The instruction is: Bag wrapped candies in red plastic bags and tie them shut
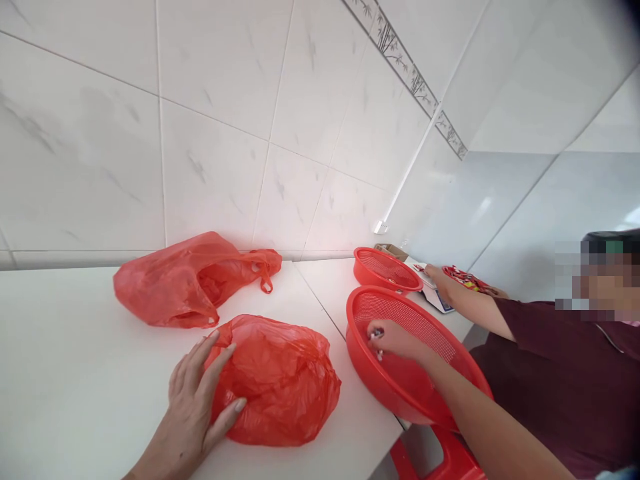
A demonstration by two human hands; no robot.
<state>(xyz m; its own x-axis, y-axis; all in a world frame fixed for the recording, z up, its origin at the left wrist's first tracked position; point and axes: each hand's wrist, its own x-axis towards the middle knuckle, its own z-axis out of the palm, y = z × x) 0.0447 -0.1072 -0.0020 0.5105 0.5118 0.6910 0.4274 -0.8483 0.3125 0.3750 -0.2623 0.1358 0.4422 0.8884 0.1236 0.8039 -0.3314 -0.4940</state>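
My left hand rests with fingers spread against the near side of a red plastic bag, whose mouth gapes upward on the white table. Inside the large red plastic basket, my right hand is closed around small, shiny, silvery pieces too small to name. One or two such pieces show just below its fingers. Behind the open bag lies a second red plastic bag, full-looking, with its loop handles toward the right.
A smaller red basket stands behind the large one. At the right, a co-worker in a dark maroon top reaches toward a white item beside colourful packets. A red stool is below the table edge; a tiled wall backs the table.
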